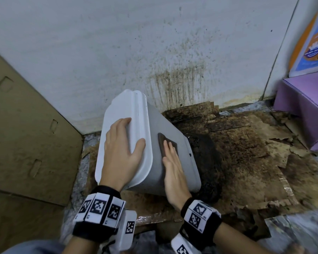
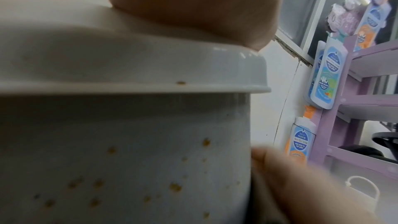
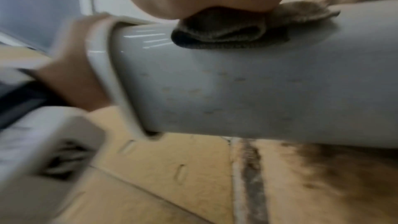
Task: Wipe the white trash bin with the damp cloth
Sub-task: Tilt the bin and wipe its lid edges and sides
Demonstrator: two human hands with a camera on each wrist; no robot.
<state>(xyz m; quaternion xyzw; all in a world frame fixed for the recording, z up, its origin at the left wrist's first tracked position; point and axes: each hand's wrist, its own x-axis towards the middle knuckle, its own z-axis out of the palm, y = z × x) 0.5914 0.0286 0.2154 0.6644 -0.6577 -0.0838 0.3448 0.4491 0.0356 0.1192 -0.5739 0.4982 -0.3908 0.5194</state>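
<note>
Under the left hand (image 1: 120, 153), the white trash bin (image 1: 174, 162) is tipped away from the stained wall (image 1: 172, 70), its lid end raised and its base down on the soiled cardboard (image 1: 246, 153). That hand is spread flat over the lid, the thumb hooked at the lid's rim, so the bin is steadied rather than clasped. Just to the right of that hold, a folded damp cloth (image 1: 166, 143) is pressed to the bin's side wall by the right hand (image 1: 172, 167), fingers straight on top of it. From the left wrist view, orange-brown specks are seen scattered on the wall below the rim.

The bin is judged light, hollow and stiff, with glossy plastic likely slippery once wet; the rim lip is probably the surest place for a hold. The cloth is soft and should follow the curve. Beyond the cloth, bare wall is left towards the base for longer strokes. A cardboard panel (image 1: 26, 143) stands close on the left, a purple shelf (image 1: 301, 110) well apart on the right.
</note>
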